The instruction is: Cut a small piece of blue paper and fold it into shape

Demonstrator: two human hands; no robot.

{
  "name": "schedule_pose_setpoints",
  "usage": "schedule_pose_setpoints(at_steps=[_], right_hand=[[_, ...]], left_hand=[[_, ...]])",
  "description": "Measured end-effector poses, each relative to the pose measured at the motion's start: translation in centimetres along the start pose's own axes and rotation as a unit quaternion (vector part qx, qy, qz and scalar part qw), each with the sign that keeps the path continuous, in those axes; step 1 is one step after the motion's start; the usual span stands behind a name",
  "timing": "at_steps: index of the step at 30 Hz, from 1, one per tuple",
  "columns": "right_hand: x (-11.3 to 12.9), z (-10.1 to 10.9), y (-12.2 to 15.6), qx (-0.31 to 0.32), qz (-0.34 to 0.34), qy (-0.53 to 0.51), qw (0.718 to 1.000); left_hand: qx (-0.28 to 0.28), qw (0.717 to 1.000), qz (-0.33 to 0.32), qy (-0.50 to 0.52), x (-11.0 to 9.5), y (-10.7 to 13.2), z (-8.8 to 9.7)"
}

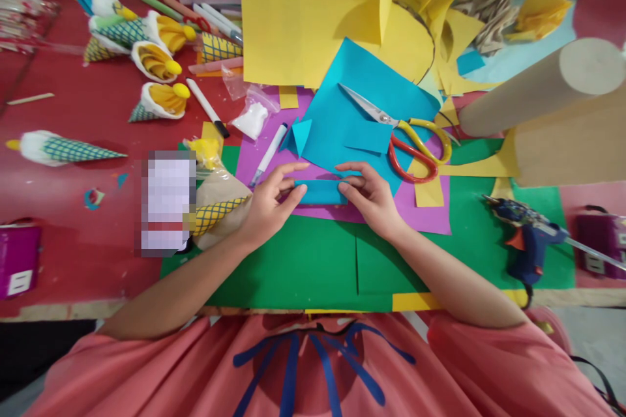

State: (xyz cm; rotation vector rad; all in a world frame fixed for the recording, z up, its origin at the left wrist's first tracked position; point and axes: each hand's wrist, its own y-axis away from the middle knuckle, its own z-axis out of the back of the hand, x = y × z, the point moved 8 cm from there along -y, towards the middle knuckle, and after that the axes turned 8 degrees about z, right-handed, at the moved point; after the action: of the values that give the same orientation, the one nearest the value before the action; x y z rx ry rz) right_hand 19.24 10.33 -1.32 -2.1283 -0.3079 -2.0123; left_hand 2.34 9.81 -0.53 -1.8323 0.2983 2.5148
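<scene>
Between my two hands is a small strip of blue paper [323, 193], held level above the purple and green sheets. My left hand [274, 199] pinches its left end between thumb and fingers. At the right end, my right hand [369, 195] grips it the same way. Just beyond lies a larger blue sheet [325, 104], with scissors [386, 118] with yellow and red handles resting on it. A cut blue piece [372, 137] sits beside the blades, and a folded blue scrap [299, 135] is close by my left hand.
A glue gun [528, 241] lies at the right, near a thick cardboard tube [533, 88]. Yellow sheets [303, 19] cover the back. Several paper cones [161, 101] and a marker [208, 107] are on the left. A blurred-out rectangular object [166, 202] lies beside my left forearm.
</scene>
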Motion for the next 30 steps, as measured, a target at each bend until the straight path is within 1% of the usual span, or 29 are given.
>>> schedule_pose_setpoints(at_steps=[8,18,25,30], right_hand=[[-0.16,0.08,0.07,0.000,-0.003,0.002,1.000],[-0.14,0.07,0.10,0.003,-0.003,0.015,1.000],[0.02,0.15,0.06,0.002,0.001,0.036,0.999],[0.12,-0.28,0.05,0.029,0.003,0.051,0.998]], left_hand=[[0.003,1.000,-0.001,0.015,-0.06,0.01,-0.08],[0.003,1.000,-0.007,0.010,-0.12,0.00,0.01],[-0.003,0.999,-0.016,-0.036,-0.15,0.03,0.13],[0.011,0.998,-0.026,-0.063,-0.55,0.19,-0.09]])
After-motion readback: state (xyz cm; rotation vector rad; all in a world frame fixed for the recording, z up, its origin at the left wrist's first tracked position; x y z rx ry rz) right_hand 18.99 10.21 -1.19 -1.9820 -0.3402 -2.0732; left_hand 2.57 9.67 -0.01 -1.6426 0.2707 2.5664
